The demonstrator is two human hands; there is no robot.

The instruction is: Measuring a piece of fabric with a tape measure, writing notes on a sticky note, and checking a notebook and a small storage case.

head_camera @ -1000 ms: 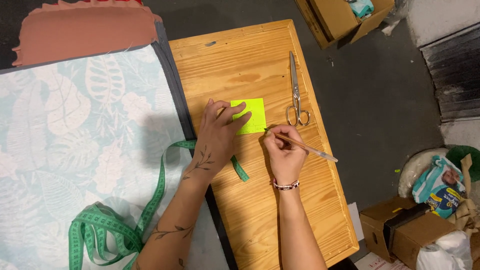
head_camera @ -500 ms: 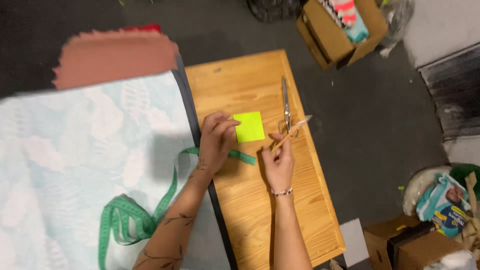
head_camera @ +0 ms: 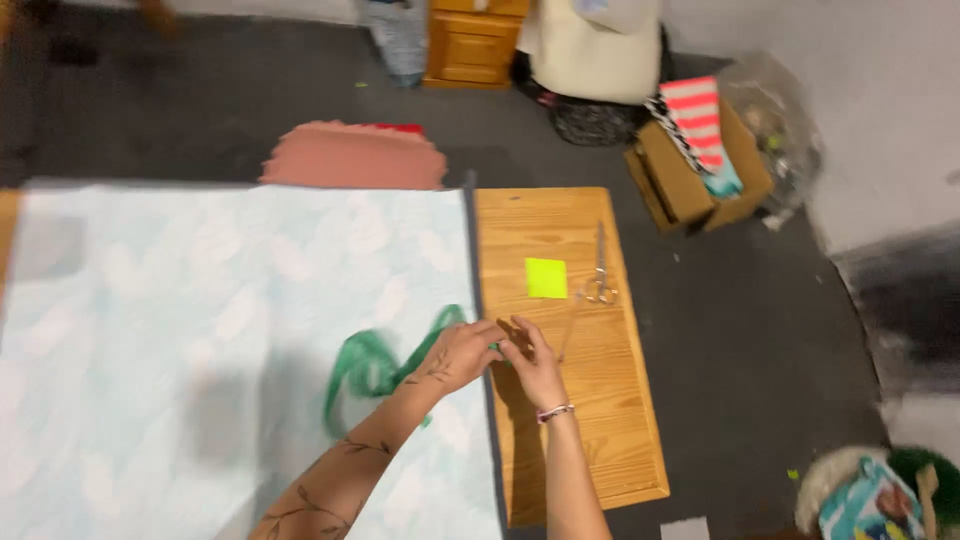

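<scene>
The light leaf-patterned cloth is lying spread across the left half of the view, with a piece of pink fabric showing past its far edge at about twelve o'clock. A green tape measure is looping blurred over the cloth, its end running toward three o'clock into the hands.

The left hand is resting over the cloth's right edge, fingers curled in narrowly, and it seems to be pinching the end of the tape measure, though the blur makes the exact hold hard to tell. The right hand is sitting just beside it at three o'clock, fingertips touching the left hand's fingers at the tape's end; whether it is closing on the tape or only touching it cannot be told.

The wooden table is lying under the right hand. At about twelve o'clock from the hands, well apart from them, a yellow-green sticky note is lying flat. Scissors are lying just beside the note at three o'clock. A cardboard box is sitting on the dark floor beyond the table's far right corner.
</scene>
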